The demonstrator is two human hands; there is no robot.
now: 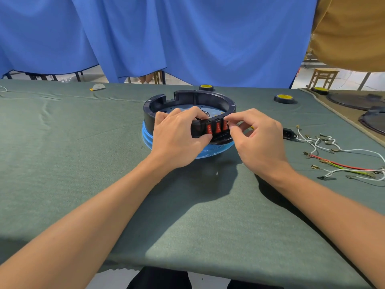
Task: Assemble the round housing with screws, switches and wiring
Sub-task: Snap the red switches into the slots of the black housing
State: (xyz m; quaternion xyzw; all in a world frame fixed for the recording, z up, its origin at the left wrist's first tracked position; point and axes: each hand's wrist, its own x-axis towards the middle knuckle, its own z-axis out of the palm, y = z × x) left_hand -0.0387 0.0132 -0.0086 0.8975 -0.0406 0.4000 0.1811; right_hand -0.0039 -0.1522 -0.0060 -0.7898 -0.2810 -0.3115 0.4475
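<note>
My left hand [177,132] grips the housing [195,97], right hand [258,138] pinches the end switch [225,125] between them; I'd press it squarely.

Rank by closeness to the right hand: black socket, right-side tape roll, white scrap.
1. black socket, just right of the right hand.
2. tape roll, farther back on the right.
3. white scrap, far back left.

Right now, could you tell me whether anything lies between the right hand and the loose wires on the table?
Only a small black socket, on the cloth between the right hand and the wires. It lies flat, so the hand could probably pass over it.
</note>
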